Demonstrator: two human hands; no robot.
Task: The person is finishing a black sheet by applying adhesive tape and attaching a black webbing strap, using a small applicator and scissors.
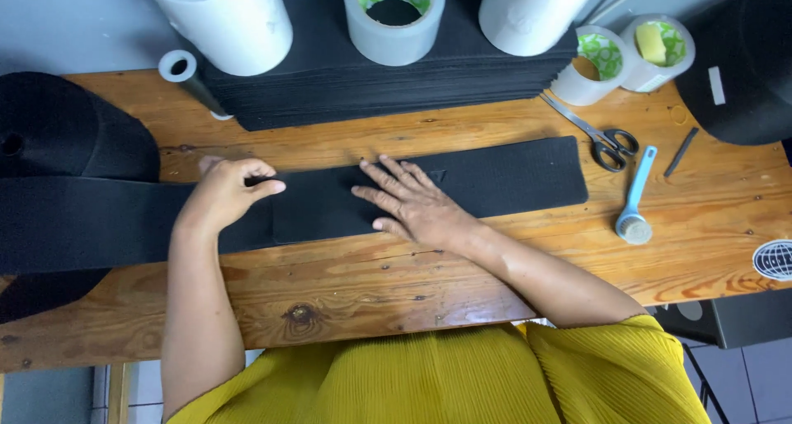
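A long black fabric strip lies flat across the wooden table. It overlaps a wider black band that unrolls from a big black roll at the left. My right hand presses flat on the strip, fingers spread. My left hand rests on the overlap at the strip's left end, fingers curled with the fingertips pinching at its edge.
A stack of black sheets stands at the back with white rolls and a tape roll on it. Scissors, a blue rotary cutter, a dark pen and more tape rolls lie to the right.
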